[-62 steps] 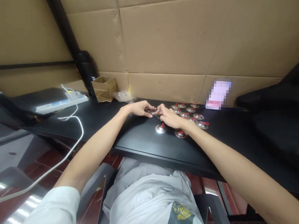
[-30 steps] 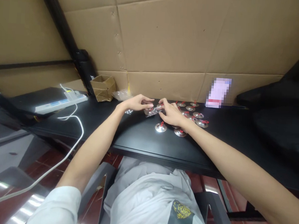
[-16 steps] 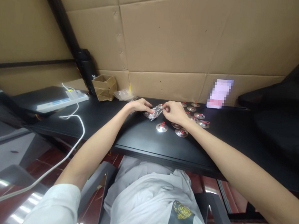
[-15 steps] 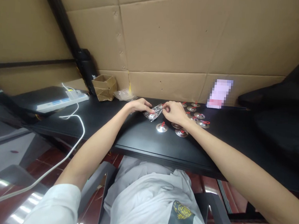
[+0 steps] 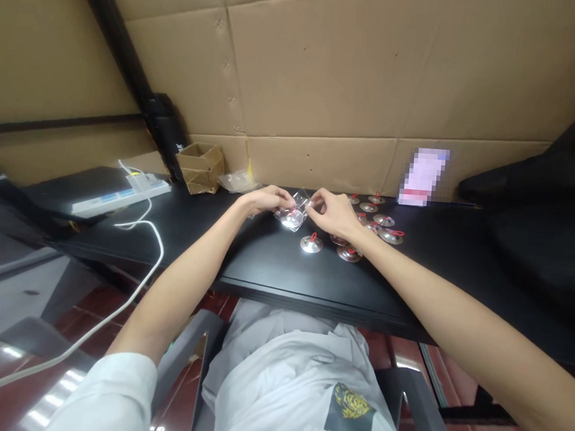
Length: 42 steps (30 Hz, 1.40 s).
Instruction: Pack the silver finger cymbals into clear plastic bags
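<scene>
A small clear plastic bag (image 5: 300, 198) with a shiny finger cymbal (image 5: 292, 218) in it is held between my two hands, just above the black table. My left hand (image 5: 271, 200) pinches the bag's left side near the cymbal's red loop. On the other side, the fingertips of my right hand (image 5: 328, 210) are closed on the bag's upper right edge. Nearest to me lies a single loose finger cymbal (image 5: 312, 243) with its red loop standing up. Several more finger cymbals (image 5: 391, 236) with red loops spread out beside and behind my right hand, which partly hides some.
Back left stand an open cardboard box (image 5: 200, 169) and a heap of clear plastic bags (image 5: 239, 182). A white power strip (image 5: 121, 197) with a trailing cable lies further left. A blurred-out phone (image 5: 423, 177) leans on the cardboard wall. A black bag (image 5: 548, 214) fills the right side.
The bag has been turned between my hands, so its clear upper part now stands up. The cymbal in it shows more fully. My right hand has shifted slightly left.
</scene>
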Motion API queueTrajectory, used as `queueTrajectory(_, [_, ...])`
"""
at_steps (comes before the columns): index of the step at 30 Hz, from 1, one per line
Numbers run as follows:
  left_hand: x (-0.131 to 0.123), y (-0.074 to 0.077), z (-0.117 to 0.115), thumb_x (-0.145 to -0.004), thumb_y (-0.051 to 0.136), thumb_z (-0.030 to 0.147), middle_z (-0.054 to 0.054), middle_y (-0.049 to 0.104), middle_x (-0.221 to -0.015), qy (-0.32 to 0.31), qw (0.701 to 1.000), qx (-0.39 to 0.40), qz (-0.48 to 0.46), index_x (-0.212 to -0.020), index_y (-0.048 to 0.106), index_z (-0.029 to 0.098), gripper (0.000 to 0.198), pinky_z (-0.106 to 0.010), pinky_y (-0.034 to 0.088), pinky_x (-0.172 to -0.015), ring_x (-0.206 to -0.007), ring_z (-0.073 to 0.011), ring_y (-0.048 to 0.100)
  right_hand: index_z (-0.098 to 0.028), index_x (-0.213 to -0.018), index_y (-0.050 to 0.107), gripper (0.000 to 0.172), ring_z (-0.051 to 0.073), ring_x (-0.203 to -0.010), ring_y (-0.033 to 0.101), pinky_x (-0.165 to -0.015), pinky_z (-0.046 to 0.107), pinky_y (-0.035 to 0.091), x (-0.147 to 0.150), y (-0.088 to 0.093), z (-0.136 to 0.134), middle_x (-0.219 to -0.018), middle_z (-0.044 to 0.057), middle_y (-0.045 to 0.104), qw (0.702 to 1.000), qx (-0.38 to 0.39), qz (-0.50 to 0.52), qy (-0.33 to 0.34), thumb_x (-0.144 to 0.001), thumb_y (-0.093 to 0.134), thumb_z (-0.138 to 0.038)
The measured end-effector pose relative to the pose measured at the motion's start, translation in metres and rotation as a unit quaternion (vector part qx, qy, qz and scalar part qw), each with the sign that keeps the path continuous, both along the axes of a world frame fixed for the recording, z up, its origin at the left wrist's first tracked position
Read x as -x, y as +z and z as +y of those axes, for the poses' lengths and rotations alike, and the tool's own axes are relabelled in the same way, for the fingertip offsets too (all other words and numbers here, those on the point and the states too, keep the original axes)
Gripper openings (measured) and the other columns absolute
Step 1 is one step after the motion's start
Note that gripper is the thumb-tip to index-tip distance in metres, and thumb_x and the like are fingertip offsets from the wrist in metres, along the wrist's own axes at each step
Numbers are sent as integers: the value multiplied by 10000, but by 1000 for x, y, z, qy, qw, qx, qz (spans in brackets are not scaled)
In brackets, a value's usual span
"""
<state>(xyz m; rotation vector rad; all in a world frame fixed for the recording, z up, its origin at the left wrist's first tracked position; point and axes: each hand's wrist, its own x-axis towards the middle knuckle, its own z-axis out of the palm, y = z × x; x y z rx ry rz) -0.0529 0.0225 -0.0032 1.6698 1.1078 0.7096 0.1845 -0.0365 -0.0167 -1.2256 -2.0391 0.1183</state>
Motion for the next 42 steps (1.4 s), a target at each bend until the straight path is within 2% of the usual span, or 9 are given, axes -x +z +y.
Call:
queueTrajectory(4, [-3,1,-1,-774,927,253,-52,706,-807,-5,997,13,-82,-861,743,134,235,-289,495,-738,-741,-134,633,-181,-1456,577,656,286,-908,783,-941,449,563,-2,-5,8,-1016,92,853,988,57,139,-26,-872,838,-327])
queueTrajectory(8, [-7,2,-1,-826,913,290,-53,711,-854,-11,990,-6,-140,-931,721,129,272,-267,503,-745,-785,-128,659,-169,-1089,766,384,261,-810,766,-745,363,596,-1,-6,13,-897,117,834,952,179,248,20,-852,884,-447])
queueTrajectory(11, [-9,2,-2,-806,936,307,-49,711,-865,-26,985,-25,-169,-937,706,131,318,-258,508,-736,-803,-129,670,-175,-896,787,387,235,-765,735,-646,312,569,-2,-5,15,-846,111,812,931,200,300,63,-787,929,-517])
queueTrajectory(16, [-12,5,-3,-797,943,308,-55,707,-874,-16,982,-40,-184,-920,697,137,324,-310,572,-783,-847,-157,683,-188,-814,747,208,203,-771,718,-738,306,569,-6,0,21,-790,60,768,915,182,356,51,-812,888,-342])
queueTrajectory(21, [-12,3,-2,-812,920,257,-61,716,-894,-7,980,-44,-195,-934,701,149,273,-352,609,-818,-872,-170,692,-177,-856,789,106,201,-753,696,-770,331,570,-9,5,23,-782,60,760,913,186,362,32,-812,836,-261])
queueTrajectory(23, [-12,2,-1,-808,917,240,-66,734,-921,-12,979,-48,-198,-997,735,159,274,-339,603,-815,-886,-172,702,-166,-961,824,189,195,-731,686,-767,336,572,-10,6,22,-778,55,767,905,194,376,36,-784,851,-228])
queueTrajectory(28, [-11,3,-3,-814,897,222,-128,787,-1181,-39,977,-46,-206,-1145,815,165,346,-353,598,-904,-1021,-201,734,-169,-959,860,208,163,-705,674,-753,314,572,-12,10,22,-792,52,791,871,218,434,72,-757,828,-135])
queueTrajectory(35, [-16,6,-5,-838,787,139,-138,798,-1095,-48,972,-49,-224,-953,833,115,127,-374,601,-958,-1032,-215,736,-179,-899,833,143,163,-765,720,-828,319,609,-13,14,18,-862,63,816,842,254,467,95,-813,764,-87])
queueTrajectory(42, [-18,8,-8,-911,668,270,-171,805,-1145,-66,975,-87,-195,-989,858,116,257,-361,592,-892,-1079,-248,726,-162,-885,808,232,195,-870,735,-887,362,627,-16,10,25,-1009,113,824,841,263,461,107,-864,588,-91])
